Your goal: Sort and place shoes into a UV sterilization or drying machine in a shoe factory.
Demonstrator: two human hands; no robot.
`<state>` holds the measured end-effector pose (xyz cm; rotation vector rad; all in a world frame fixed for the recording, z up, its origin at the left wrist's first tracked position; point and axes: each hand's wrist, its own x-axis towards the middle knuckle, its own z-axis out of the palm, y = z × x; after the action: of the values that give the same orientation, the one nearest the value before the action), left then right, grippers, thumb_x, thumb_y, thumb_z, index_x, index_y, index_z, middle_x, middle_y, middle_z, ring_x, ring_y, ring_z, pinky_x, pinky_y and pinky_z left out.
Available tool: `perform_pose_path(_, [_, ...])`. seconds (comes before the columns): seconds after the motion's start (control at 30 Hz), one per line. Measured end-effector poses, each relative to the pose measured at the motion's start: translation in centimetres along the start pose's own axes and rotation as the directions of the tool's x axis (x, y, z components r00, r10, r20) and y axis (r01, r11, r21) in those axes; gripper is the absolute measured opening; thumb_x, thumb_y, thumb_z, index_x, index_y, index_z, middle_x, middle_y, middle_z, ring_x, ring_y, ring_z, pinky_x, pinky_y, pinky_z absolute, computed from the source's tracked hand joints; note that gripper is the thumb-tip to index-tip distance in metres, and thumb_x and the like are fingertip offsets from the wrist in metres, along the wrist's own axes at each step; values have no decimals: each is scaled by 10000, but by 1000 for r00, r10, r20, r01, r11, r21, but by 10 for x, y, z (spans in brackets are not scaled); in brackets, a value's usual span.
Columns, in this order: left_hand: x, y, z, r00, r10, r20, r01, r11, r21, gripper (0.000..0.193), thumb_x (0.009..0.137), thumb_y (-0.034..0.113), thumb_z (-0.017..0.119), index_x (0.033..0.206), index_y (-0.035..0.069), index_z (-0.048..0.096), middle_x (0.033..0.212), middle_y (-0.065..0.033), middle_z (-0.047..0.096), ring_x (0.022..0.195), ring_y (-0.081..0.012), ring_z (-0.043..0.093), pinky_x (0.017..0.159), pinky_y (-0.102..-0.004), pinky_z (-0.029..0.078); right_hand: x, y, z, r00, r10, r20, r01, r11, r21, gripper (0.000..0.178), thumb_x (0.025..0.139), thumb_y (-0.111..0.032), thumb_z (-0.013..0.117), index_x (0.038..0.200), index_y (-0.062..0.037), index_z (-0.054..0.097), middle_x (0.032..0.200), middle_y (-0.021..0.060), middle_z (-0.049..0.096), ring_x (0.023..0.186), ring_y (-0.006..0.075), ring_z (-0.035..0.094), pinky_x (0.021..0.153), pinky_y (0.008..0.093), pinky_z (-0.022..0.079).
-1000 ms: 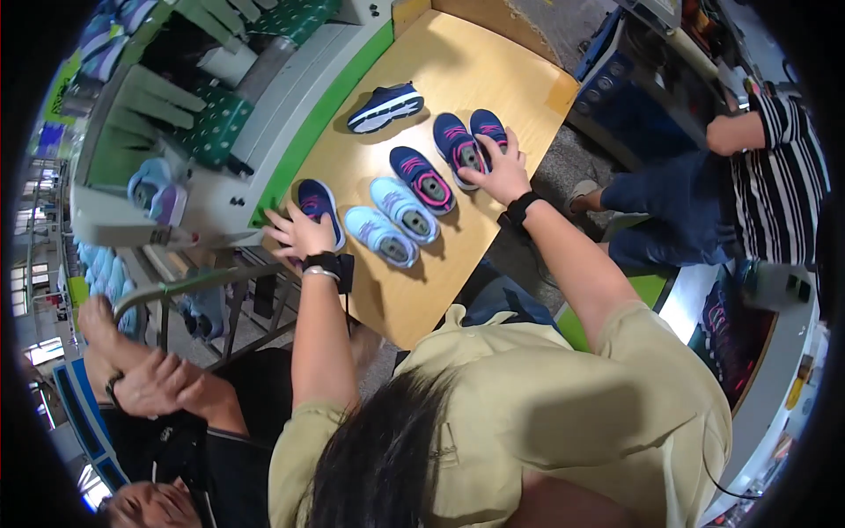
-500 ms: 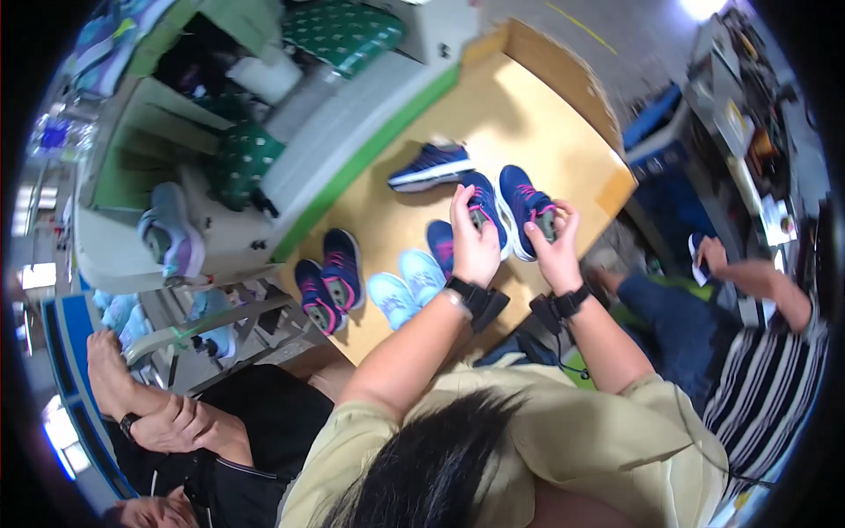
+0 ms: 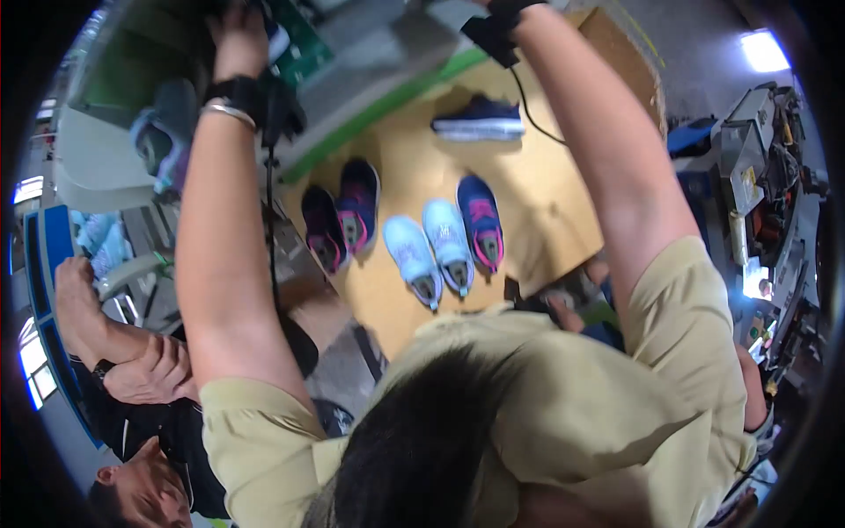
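Observation:
My left hand [image 3: 238, 44] reaches up to the green-padded machine at the upper left, blurred by motion. Its fingers seem closed on a navy shoe [image 3: 277, 40] with a white sole, only a part of which shows. My right arm stretches past the top edge, with a dark band at the wrist; the hand itself is cut off. Below, on the tan tabletop [image 3: 546, 198], stand a pair of light blue shoes [image 3: 410, 246] and a navy shoe with pink trim [image 3: 481, 220] beside them. Another navy shoe [image 3: 478, 123] lies farther back.
A dark pair of shoes with pink insides [image 3: 357, 207] stands at the table's left. The machine's green edge [image 3: 387, 113] runs along the far left side. A pale shoe [image 3: 163, 141] rests on the machine. A person with folded arms [image 3: 145, 370] sits at the left.
Both hands have moved from above the table, where they held two navy shoes, up and away: the left to the machine, the right out of the picture. Those two shoes have left the tabletop.

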<state>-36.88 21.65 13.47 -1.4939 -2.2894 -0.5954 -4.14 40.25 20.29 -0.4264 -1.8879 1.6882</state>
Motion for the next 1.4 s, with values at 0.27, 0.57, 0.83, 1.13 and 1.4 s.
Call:
perform_pose_path(0.27, [-196,168,-51,975,-218,-37,155,796,-586,318,928,55,527,1236,41,605,1408,-196,491,1313,-333,462,1100,-390,337,-266,117,8,994,94,-53,-108,844,-525,416,889,-162,680,1254,-11,549,1285,178,562,1226,331,515,1056,408,393])
perform_pose_path(0.57, [-383,101,-22,629,-649,428,735,317,-599,583,836,1,557,1397,29,403,1372,-188,500,1283,-294,479,1081,-367,362,-263,106,131,985,150,81,-91,862,-498,748,832,-159,711,1450,-7,318,1461,289,342,1342,444,353,1134,461,292])
perform_pose_path(0.83, [-361,147,0,669,-615,418,689,301,-660,728,856,19,651,1474,17,265,1388,-173,440,1268,-258,463,1088,-352,346,-209,184,229,933,327,-151,-357,894,-271,753,778,-113,699,1420,-20,317,1278,211,473,1236,332,459,1040,427,397])
perform_pose_path(1.13, [-162,211,-96,877,-447,174,343,330,-880,688,886,39,636,1482,1,295,1354,-149,478,1202,-224,496,1047,-335,371,-117,8,31,866,-353,-354,252,920,-302,537,870,-95,614,1383,-26,475,1333,159,551,1208,243,545,1032,358,413])
perform_pose_path(1.4, [-49,138,-22,826,-541,156,397,363,-843,661,882,143,700,1437,-2,371,1307,-144,545,1165,-255,524,1044,-354,372,15,67,-3,749,-523,-407,269,801,-535,497,844,-234,636,1297,-42,574,1146,260,621,1017,446,596,919,462,486])
